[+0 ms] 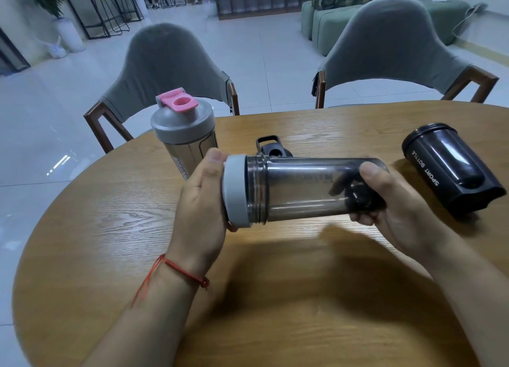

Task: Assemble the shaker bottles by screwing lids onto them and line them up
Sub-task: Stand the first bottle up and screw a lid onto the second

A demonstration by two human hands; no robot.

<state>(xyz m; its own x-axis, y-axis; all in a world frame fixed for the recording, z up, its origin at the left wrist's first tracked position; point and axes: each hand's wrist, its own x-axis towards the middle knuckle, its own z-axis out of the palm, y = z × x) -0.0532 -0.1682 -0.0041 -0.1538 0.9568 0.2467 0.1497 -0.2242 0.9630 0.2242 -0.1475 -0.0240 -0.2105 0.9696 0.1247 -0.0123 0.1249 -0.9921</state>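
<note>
I hold a smoky transparent shaker bottle (pixel 303 190) sideways above the round wooden table (pixel 137 229). My right hand (pixel 396 201) grips its base end. My left hand (pixel 201 198) is closed over a grey lid (pixel 235 191) that sits on the bottle's threaded mouth. An assembled bottle with a grey lid and pink flip cap (pixel 183 129) stands upright at the back left. A black lidless bottle marked SPORT BOTTLE (pixel 446 171) lies on its side at the right. A black lid (pixel 271 147) rests on the table behind the held bottle, partly hidden.
Two grey upholstered chairs with wooden frames (pixel 165 69) (pixel 391 47) stand at the table's far edge. Green sofas (pixel 330 22) and tiled floor lie beyond. My shadow falls on the near tabletop.
</note>
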